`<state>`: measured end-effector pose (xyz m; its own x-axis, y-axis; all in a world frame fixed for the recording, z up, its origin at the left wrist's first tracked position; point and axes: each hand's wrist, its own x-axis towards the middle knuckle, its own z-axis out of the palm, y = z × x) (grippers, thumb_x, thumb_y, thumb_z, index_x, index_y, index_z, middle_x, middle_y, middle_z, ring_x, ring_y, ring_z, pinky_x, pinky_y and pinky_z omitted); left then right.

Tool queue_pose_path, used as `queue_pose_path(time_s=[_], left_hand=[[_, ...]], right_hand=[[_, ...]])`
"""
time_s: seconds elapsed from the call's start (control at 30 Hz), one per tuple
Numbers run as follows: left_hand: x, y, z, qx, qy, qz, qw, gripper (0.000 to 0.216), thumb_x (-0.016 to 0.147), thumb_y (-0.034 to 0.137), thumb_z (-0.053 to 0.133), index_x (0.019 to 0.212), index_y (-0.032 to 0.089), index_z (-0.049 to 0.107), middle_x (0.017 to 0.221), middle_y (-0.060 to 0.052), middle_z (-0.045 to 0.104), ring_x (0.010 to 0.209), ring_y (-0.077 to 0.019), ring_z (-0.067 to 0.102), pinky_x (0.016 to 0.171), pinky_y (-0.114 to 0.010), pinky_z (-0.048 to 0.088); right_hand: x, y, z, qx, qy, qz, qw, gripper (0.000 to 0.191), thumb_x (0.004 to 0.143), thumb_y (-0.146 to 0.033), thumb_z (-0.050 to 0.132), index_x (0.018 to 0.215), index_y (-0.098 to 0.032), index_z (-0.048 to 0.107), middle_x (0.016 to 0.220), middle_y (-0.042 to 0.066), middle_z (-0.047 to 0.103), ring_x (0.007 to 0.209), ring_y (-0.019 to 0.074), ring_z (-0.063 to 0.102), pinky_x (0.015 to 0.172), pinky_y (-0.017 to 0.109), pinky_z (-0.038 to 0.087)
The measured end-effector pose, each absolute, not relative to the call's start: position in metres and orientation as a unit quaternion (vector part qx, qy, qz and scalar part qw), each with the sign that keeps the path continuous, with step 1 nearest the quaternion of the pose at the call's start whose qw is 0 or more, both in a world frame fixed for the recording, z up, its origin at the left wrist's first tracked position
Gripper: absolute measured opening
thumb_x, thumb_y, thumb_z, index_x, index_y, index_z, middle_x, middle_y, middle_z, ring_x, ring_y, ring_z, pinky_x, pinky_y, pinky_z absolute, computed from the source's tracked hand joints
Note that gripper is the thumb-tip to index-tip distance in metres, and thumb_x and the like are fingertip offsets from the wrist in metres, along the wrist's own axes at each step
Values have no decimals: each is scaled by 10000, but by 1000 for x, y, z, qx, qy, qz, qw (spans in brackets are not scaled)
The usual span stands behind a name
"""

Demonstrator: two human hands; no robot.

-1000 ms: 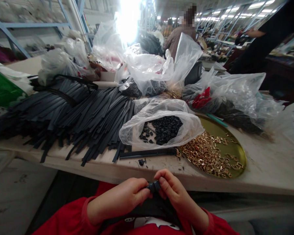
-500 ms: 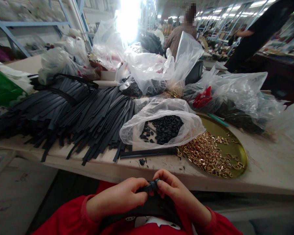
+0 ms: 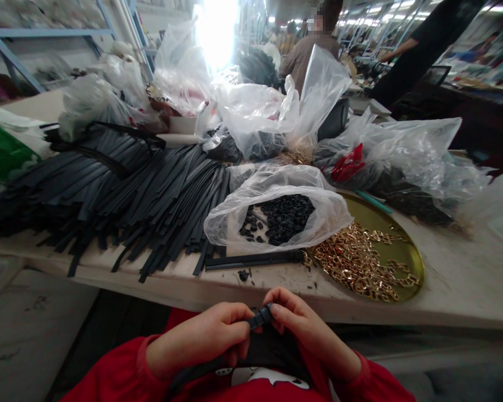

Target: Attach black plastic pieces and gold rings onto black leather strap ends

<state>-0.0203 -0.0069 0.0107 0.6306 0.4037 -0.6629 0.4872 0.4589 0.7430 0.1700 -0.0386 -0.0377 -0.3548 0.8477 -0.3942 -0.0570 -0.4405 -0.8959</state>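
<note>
Just in front of the table edge, both hands hold a dark strap (image 3: 260, 318) with small loop-like bands around it. My left hand (image 3: 218, 331) pinches it between thumb and fingers, and a length of the strap seems to hang down beneath that hand. At the other end, my right hand (image 3: 297, 319) is closed on the tip with thumb and forefinger; what exactly lies under those fingertips is hidden. Beyond the hands, an open clear plastic bag (image 3: 222, 223) contains many small black loops (image 3: 288, 218). To its right, a round gold tray (image 3: 411, 251) bears a heap of gold-coloured metal buckles (image 3: 360, 259).
Many black straps (image 3: 159, 195) lie in a pile on the left of the table (image 3: 465, 279). A flat black strip (image 3: 254, 260) and a few black scraps (image 3: 243, 275) lie near the front edge. Filled plastic bags (image 3: 406, 151) line the back. Farther off are other people (image 3: 308, 58).
My left hand has shifted slightly back along the strap, so more of its banded part shows between the hands. My right hand stays at the tip. The camera view has moved a little.
</note>
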Motion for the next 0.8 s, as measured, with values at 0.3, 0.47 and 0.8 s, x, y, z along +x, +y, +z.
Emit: queue_pose_path(time_s=[0.3, 0.47, 0.8], left_hand=[[-18, -17, 7, 508, 422, -9, 751, 156, 774, 281, 392, 839, 160, 467, 625, 38, 546, 450, -54, 467, 439, -172, 338], [-14, -25, 5, 549, 459, 4, 698, 238, 798, 381, 358, 726, 170, 442, 554, 59, 478, 409, -55, 404, 386, -176, 290], [-15, -47, 10, 554, 492, 88, 666, 169, 747, 309, 405, 659, 169, 440, 514, 79, 379, 456, -67, 316, 410, -195, 226]], right_hand=[[165, -41, -41, -482, -432, 678, 348, 302, 754, -426, 569, 902, -180, 475, 686, -41, 468, 597, 80, 414, 549, 208, 318], [161, -48, -36, -495, -477, 642, 341, 267, 756, -396, 576, 889, -181, 490, 710, -32, 477, 641, 95, 428, 599, 226, 344], [156, -69, -35, -463, -397, 693, 384, 317, 786, -447, 529, 951, -178, 499, 606, -50, 458, 544, 74, 398, 514, 207, 281]])
